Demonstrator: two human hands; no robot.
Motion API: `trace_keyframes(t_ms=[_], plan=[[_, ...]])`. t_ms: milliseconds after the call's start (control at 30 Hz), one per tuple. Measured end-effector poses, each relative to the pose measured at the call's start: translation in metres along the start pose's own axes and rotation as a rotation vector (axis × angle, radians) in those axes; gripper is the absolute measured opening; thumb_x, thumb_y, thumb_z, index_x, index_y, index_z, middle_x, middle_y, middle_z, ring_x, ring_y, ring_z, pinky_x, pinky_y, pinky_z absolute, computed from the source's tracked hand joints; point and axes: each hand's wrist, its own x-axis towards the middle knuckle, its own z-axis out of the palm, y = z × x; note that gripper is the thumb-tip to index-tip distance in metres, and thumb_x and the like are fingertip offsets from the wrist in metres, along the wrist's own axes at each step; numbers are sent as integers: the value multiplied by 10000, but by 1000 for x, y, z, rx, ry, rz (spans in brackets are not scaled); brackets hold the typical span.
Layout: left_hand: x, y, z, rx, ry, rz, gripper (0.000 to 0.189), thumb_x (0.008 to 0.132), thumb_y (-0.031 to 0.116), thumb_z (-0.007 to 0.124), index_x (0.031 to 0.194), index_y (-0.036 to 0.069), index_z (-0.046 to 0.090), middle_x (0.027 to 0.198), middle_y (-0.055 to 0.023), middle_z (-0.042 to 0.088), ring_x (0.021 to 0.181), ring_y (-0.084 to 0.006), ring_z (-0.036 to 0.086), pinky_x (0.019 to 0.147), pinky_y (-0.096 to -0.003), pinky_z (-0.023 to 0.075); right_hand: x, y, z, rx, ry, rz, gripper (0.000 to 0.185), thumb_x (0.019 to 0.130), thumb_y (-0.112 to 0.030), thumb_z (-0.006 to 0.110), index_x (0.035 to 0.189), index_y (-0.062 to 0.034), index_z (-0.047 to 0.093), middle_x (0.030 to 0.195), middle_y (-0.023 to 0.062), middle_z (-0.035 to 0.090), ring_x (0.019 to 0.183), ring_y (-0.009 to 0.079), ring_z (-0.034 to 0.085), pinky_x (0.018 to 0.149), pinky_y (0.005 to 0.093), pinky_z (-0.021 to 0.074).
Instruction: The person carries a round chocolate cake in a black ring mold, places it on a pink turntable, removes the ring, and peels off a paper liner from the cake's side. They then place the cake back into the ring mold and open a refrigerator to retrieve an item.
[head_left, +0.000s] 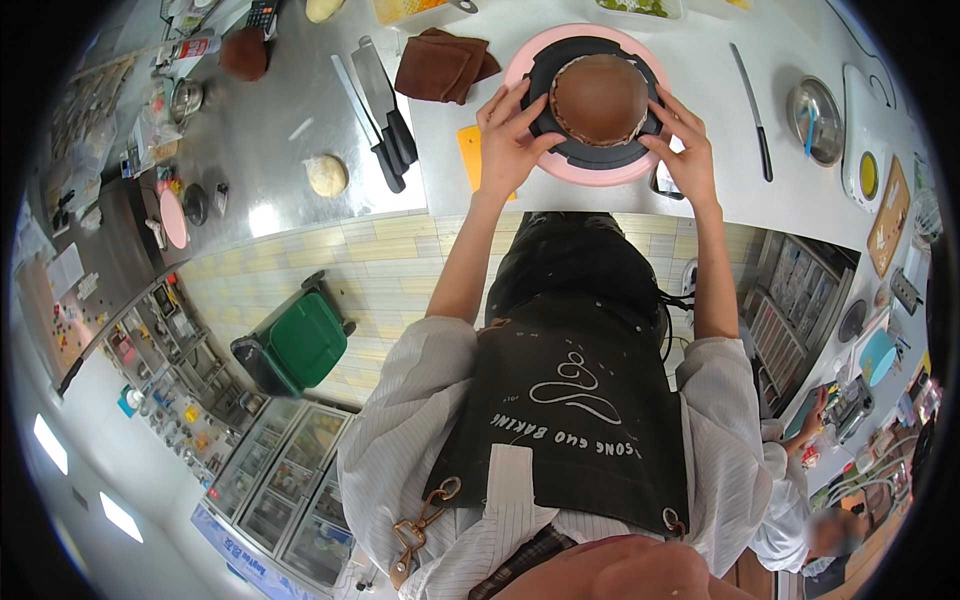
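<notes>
In the head view, a round cake with a smooth brown top (600, 101) sits on a black round disc (592, 156). Beneath the disc is a pink cake turntable (579, 174). My left hand (514, 142) holds the disc's left edge, its thumb close to the cake. On the opposite side my right hand (682, 150) grips the edge, fingertips near the cake's side. A yellow flat scraper (470, 154) lies partly hidden under my left wrist. Beside my right wrist, a phone (664, 184) is partly covered.
Folded brown cloths (446, 67), a serrated knife (352, 97), a broad spatula (375, 75) and a dough ball (326, 176) lie leftward. At right are a long knife (750, 112), a metal bowl (816, 112) and a scale (855, 135). A green bin (307, 341) stands behind; a co-worker (784, 510) is lower right.
</notes>
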Motion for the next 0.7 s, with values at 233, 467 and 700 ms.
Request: trace_keyframes(t_ms=[233,467,700], plan=[[0,-9,-12,-94,-17,-23,574,661,248,893,1201,141,730,1387,-62,598,1327,-306,494,1060,-409,445,-4,14,-8,262,48,181,359,896,-115,711,1251,-65,683,1348,95,633,1101,198,632,954,314,507],[-1,-6,-9,-107,19,-15,568,664,213,896,1195,112,725,1392,-96,590,1353,-303,483,1053,-406,463,-6,11,-5,140,76,114,359,911,-113,701,1265,-62,672,1326,93,643,1115,197,639,905,308,538],[-8,-6,-10,-188,45,-82,530,697,155,885,1196,88,719,1395,-132,580,1338,-287,507,999,-365,505,7,18,-5,269,148,473,359,968,-87,641,1326,-67,630,1344,108,606,1157,192,626,959,316,536]])
